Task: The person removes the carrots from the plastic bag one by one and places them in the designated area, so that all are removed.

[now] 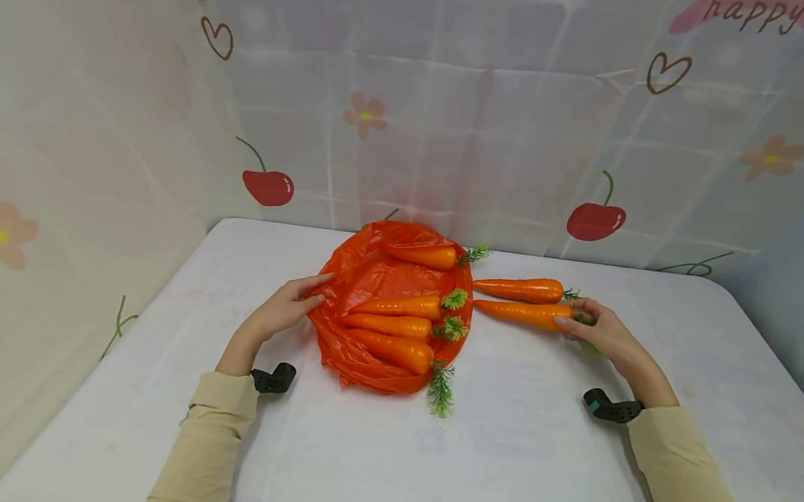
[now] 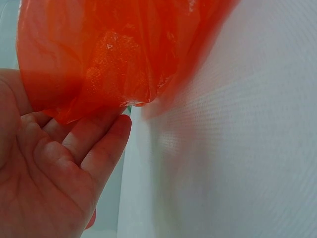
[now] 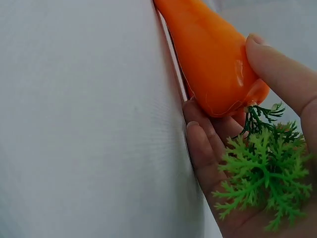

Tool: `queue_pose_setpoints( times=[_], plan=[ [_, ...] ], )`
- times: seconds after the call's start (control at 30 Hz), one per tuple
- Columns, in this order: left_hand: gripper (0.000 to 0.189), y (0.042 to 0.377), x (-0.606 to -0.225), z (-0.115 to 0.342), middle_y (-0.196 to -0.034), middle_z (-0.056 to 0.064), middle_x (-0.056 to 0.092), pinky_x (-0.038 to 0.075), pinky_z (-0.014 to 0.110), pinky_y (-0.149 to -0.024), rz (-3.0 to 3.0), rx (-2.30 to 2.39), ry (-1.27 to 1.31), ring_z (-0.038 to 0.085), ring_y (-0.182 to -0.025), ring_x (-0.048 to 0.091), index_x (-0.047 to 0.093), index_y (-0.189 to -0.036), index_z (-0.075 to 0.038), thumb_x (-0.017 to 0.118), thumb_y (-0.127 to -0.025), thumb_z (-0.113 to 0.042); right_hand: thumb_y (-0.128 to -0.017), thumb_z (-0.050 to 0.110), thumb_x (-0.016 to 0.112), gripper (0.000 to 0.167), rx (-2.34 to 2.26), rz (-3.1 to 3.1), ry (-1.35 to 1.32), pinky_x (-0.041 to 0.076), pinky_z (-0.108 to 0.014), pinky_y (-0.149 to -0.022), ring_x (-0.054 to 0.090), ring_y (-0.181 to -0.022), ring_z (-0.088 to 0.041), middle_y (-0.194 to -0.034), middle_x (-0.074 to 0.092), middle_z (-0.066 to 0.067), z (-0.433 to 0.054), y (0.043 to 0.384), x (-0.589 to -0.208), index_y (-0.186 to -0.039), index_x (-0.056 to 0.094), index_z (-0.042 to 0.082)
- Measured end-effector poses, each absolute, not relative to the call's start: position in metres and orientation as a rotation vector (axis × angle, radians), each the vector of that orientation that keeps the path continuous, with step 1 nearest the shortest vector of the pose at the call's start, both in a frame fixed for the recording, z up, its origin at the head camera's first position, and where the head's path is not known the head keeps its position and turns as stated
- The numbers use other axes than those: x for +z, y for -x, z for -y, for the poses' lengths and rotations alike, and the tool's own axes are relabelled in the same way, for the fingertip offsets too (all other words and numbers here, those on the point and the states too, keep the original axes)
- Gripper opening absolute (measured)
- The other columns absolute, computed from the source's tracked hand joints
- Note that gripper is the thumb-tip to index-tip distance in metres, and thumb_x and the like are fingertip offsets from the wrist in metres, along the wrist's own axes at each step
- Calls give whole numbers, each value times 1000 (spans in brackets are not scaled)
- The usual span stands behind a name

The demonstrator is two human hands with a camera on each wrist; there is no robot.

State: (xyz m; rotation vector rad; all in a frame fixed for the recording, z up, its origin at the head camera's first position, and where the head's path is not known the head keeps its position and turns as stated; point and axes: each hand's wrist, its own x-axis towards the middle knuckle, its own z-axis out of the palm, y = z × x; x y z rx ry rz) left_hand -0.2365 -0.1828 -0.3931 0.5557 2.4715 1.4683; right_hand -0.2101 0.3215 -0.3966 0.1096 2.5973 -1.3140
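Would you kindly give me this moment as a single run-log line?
Left hand: touches edge of plastic bag | Right hand: grips carrot outside bag | In bag: four carrots | Beside held carrot: another carrot

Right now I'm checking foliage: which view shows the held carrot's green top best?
The right wrist view: the green top appears close, its fronds distinct. The head view has it partly hidden by the right hand; the left wrist view doesn't show it.
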Motion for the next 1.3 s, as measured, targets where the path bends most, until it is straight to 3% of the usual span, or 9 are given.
queue_pose_setpoints(
  times=[0.3, 0.9, 1.3],
  plan=[
    [45, 236, -392, 182, -141, 24, 36, 32, 49, -101, -2485, 1457, -567, 36, -126, 35, 39, -140, 2, 45, -96, -4, -88, 47, 61, 72, -1284, -2651, -53, 44, -34, -87, 47, -105, -31, -127, 45, -24, -320, 211, -400, -134, 41, -4],
    [45, 235, -391, 181, -143, 23, 34, 31, 49, -101, -2487, 1436, -545, 36, -127, 34, 38, -141, 0, 44, -97, -4, -90, 41, 60, 65, -1324, -2756, -46, 39, -49, -94, 43, -113, -39, -128, 45, -29, -320, 210, -401, -132, 39, -4],
    [45, 234, -388, 180, -142, 27, 32, 30, 51, -102, -2474, 1444, -538, 39, -128, 32, 36, -140, 5, 43, -97, 0, -94, 42, 52, 61, -1323, -2823, -30, 37, -52, -96, 45, -113, -40, -125, 48, -28, -326, 207, -397, -131, 40, -5]
  ],
)
